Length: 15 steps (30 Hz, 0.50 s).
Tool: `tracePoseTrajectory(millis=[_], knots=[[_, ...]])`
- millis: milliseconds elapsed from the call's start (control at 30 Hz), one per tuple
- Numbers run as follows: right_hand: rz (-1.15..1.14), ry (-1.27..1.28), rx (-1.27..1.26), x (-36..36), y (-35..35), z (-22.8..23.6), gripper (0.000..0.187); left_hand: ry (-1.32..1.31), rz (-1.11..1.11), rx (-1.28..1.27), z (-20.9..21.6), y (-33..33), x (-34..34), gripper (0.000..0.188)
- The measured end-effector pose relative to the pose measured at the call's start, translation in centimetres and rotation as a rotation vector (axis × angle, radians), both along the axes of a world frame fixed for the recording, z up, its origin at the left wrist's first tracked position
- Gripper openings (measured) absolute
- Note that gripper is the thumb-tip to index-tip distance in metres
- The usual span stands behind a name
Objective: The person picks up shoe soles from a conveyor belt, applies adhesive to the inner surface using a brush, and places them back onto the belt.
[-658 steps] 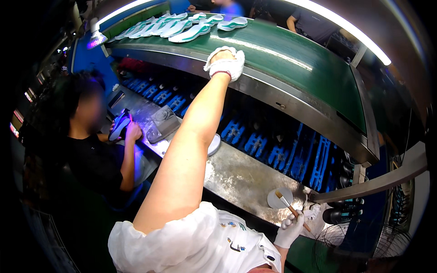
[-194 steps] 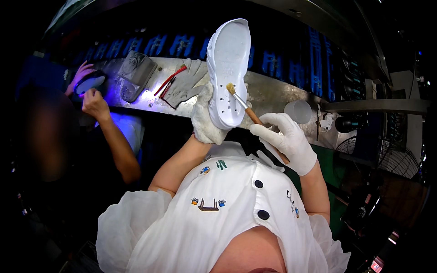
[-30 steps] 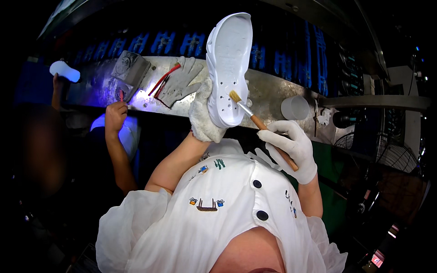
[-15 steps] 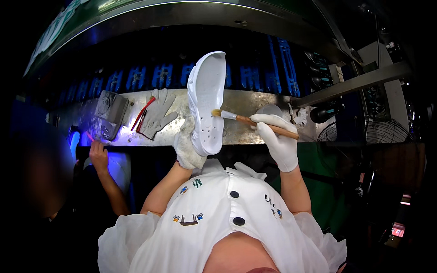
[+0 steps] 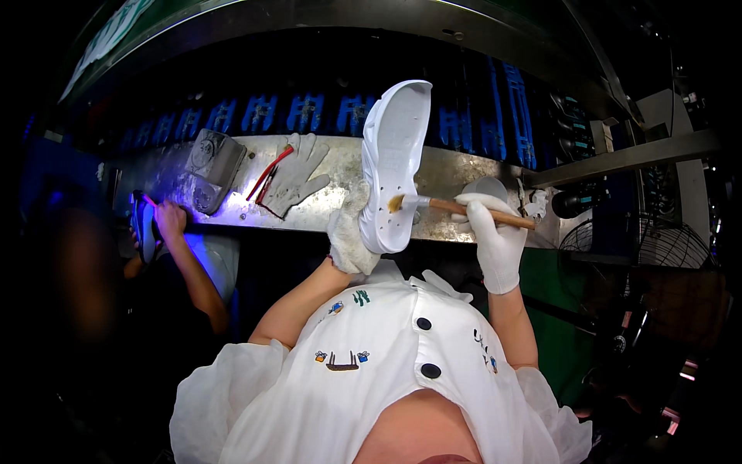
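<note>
My left hand (image 5: 352, 236), in a pale work glove, grips a white shoe sole (image 5: 399, 147) by its left side near the lower end. The sole stands tilted lengthwise, its hollow inner face toward me, with several small holes near the lower end. In my right hand (image 5: 497, 243), gloved in white, is a paintbrush (image 5: 479, 211) with a wooden handle. Its tan bristles are at the sole's inner face, among the holes. A translucent round cup (image 5: 487, 187) sits on the metal bench just beyond my right hand, partly hidden by it.
On the metal bench (image 5: 263, 209) lie a spare glove (image 5: 300, 176), a red-handled tool (image 5: 269, 172) and a grey metal block (image 5: 212, 170). Blue fixtures (image 5: 305, 114) line the dark area behind. At left, a co-worker's hand (image 5: 170, 222) works on a dark sole. A wire fan guard (image 5: 641, 241) stands right.
The brush tip has moved down the sole to the holes. The whole view has shifted, so things sit farther right. The co-worker's dark sole now shows at left.
</note>
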State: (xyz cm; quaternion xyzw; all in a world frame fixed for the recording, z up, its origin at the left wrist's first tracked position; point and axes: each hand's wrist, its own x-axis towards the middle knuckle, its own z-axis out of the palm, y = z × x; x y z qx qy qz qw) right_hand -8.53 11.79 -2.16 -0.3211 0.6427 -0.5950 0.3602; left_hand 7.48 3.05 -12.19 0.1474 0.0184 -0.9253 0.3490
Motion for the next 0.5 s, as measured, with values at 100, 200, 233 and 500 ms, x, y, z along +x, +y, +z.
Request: tracePoseTrajectory(millis=[100,200,233,500], knots=[[0.022,0.4,-0.159,-0.1,-0.6,-0.1,0.011,0.01,-0.062,0.01,1.4,0.2,-0.1,0.05],[0.256,0.731,-0.27,0.5,-1.0,0.4,0.012,0.006,0.007,0.017,1.7,0.1,0.4,0.052],[0.313,0.701,-0.258,0.7,-0.7,0.7,0.011,0.02,0.012,0.009,1.4,-0.1,0.4,0.052],[0.115,0.208,-0.007,-0.2,-0.1,-0.1,0.013,0.024,-0.001,-0.021,1.5,-0.4,0.7,0.045]])
